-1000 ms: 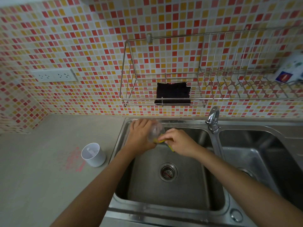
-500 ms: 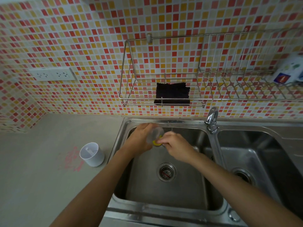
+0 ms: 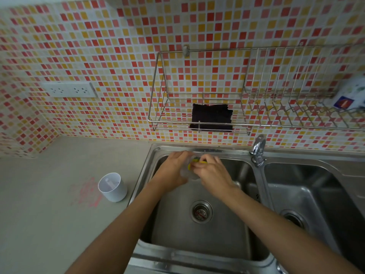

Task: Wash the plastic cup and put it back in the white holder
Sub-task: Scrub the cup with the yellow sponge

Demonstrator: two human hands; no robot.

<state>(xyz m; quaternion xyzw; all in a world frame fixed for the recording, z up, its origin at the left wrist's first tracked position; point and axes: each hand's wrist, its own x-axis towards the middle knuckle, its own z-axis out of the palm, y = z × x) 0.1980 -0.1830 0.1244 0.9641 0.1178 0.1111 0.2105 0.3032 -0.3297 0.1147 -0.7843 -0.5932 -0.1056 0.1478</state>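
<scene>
Your double sink (image 3: pixel 197 252) is the landmark here. The mosaic tile wall (image 3: pixel 118 46) rises behind it, and the grey counter (image 3: pixel 49 224) runs off its left side. Above the sink, a wire rack (image 3: pixel 199 113) hangs on the wall with a dark cloth (image 3: pixel 211 117) lying in it; the tap (image 3: pixel 258 149) stands on the sink's back rim between the two basins. Over the sink's left basin, near the back edge, your left hand (image 3: pixel 173 171) is wrapped around the clear plastic cup (image 3: pixel 187 172) — it shows only faintly between your hands. Your right hand (image 3: pixel 213 174) is closed on a yellow sponge (image 3: pixel 194 162), pressing it against the cup. The white holder (image 3: pixel 113 187) stands upright on the counter, just left of the sink.
</scene>
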